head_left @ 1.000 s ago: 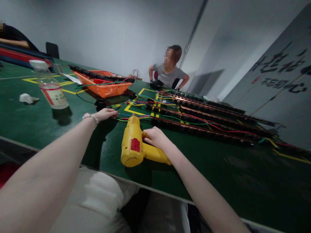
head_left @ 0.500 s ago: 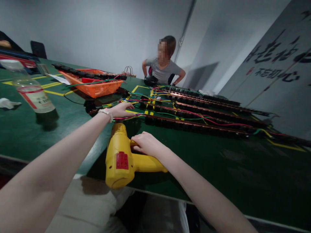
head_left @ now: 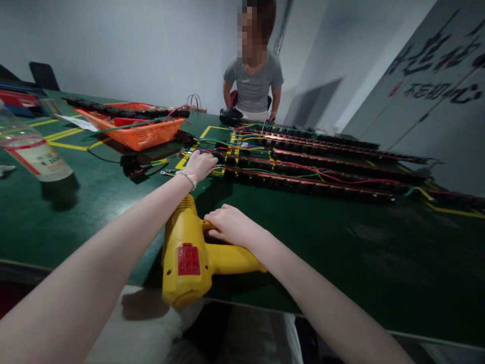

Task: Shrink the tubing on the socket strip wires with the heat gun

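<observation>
**Two hands, one yellow tool, lots of wires**

The right hand [head_left: 230,226] is curled around the yellow tool [head_left: 188,258]. It looks like a heat gun. The fingers wrap the top of the handle, right where the handle meets the fat body. The tool lies on its side at the near edge of the green table [head_left: 341,253], with its back end poking out over the edge.

The left hand [head_left: 200,164] reaches farther out. It rests with fingers bent on the coloured wires [head_left: 212,151], at the near end of the long dark strips [head_left: 310,184]. From here I cannot tell if it pinches a wire or just presses on them. A bead bracelet [head_left: 188,177] sits on that wrist.

To do this well, I think the left hand should keep the wires still and flat. The right hand needs a firm hold, since the tool hangs partly off the table and could tip.

Farther off there is an orange basket [head_left: 142,134] with parts in it. A clear bottle [head_left: 32,151] stands at the left. Another person [head_left: 253,86] stands at the far end of the table.
</observation>
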